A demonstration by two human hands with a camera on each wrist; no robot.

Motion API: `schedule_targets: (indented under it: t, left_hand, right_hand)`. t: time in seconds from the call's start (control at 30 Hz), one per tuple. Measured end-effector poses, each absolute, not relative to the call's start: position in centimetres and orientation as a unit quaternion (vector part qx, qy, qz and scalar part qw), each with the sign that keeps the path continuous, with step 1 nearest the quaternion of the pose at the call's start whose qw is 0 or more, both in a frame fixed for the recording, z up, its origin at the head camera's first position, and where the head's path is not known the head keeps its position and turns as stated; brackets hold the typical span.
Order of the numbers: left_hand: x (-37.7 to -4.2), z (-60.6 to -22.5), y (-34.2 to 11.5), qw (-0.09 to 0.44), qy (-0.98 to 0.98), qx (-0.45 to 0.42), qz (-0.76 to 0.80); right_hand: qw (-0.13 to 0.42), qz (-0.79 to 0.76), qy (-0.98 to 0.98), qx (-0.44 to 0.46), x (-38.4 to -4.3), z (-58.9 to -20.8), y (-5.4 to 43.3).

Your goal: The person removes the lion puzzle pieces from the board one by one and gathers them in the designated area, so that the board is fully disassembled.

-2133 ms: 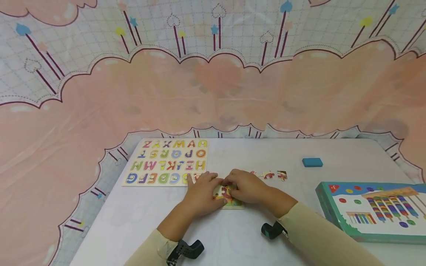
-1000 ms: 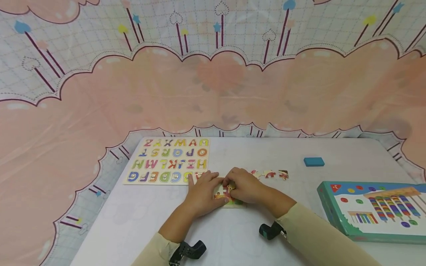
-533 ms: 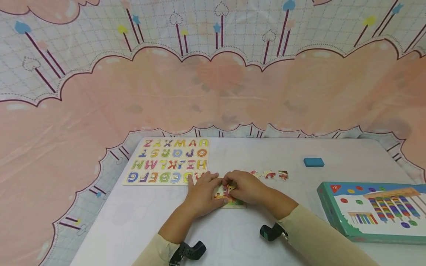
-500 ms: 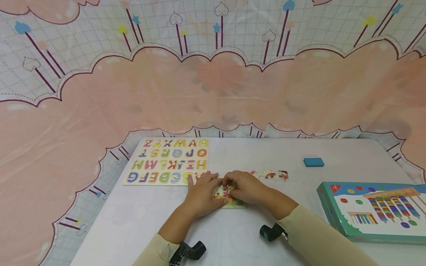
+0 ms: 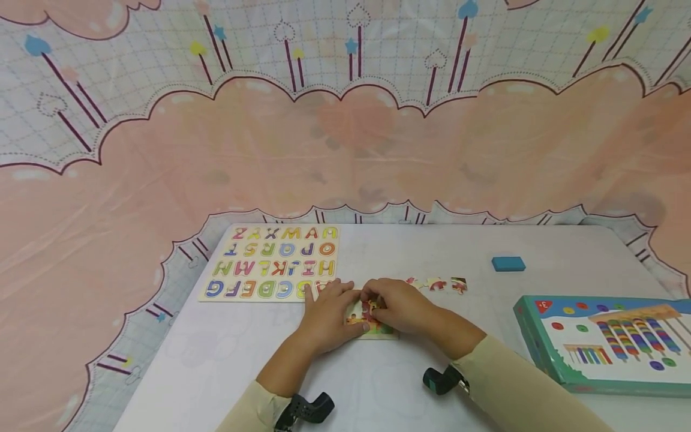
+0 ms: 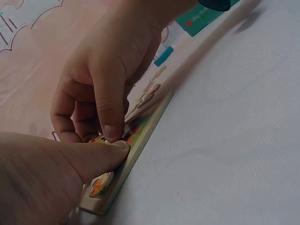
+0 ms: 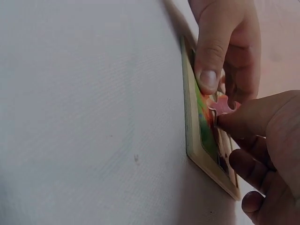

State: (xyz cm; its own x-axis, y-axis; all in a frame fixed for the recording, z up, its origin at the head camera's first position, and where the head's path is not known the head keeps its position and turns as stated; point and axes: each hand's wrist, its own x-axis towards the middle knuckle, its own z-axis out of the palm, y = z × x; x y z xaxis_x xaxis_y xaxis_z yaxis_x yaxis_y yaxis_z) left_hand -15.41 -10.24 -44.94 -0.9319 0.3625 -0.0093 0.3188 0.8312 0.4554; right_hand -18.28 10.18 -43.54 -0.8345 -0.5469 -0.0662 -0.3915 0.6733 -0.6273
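A small wooden jigsaw board (image 5: 379,336) with a colourful picture lies on the white table between both hands. My left hand (image 5: 327,318) holds its left side, the thumb across the near part and the other fingers toward the far side. From the right, my right hand (image 5: 406,305) pinches a pink puzzle piece (image 7: 223,105), tilted over the board in the right wrist view. Another piece (image 6: 101,185) lies in the board beneath the left thumb in the left wrist view. My fingers hide much of the picture.
Several loose puzzle pieces (image 5: 437,284) lie beyond my right hand. An alphabet board (image 5: 268,262) stands at the back left, close to my left fingertips. A blue block (image 5: 508,264) sits at the back right, and a large toy box (image 5: 610,345) lies at the right.
Both hands stay at the jigsaw board. The right hand's fingers and the piece shift slightly over it; the view moves a little. The loose pieces stay in place.
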Motion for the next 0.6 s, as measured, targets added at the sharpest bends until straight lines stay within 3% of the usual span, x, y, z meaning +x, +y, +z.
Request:
schedule_targets:
  t: [0.6]
  left_hand:
    - [-15.3,-45.0,-10.3,0.052,0.954,0.181,0.234]
  right_hand:
    - [0.107,-0.421,0.871,-0.231,-18.3,-43.5,12.9]
